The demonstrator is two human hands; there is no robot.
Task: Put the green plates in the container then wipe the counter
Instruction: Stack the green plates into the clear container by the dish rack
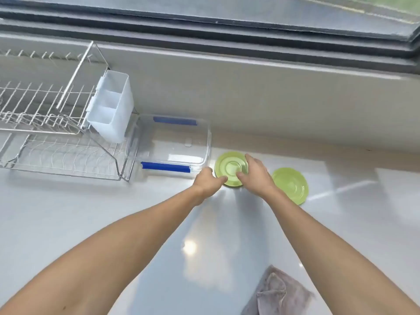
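I see both hands out over a glossy white desk (159,223) that throws back soft glare from the window above. My left hand (208,180) and my right hand (256,173) close on the same round green plate (229,164), one on each side. The left fingertips (221,178) pinch its near left rim, and the right hand curls over its right edge with the thumb pressed on the face. The plate looks like smooth plastic, with raised concentric rings around a small centre. It seems tipped a little toward me, though I cannot tell whether it is clear of the desk.

A second green plate (292,185), the same ringed shape, lies flat on the desk just beside my right wrist, apart from the first one.

The container (172,146) sits just left of the held plate. It is a clear, rectangular plastic box with rounded corners and blue clip bars along its far and near long sides, and its transparent lid looks to be on.

Left of it stands a wire dish rack (56,133) of thin bright metal, with a frosted white plastic cutlery holder (111,105) hung on its end.

A crumpled grey cloth (279,294), soft and nappy, lies near the bottom edge.
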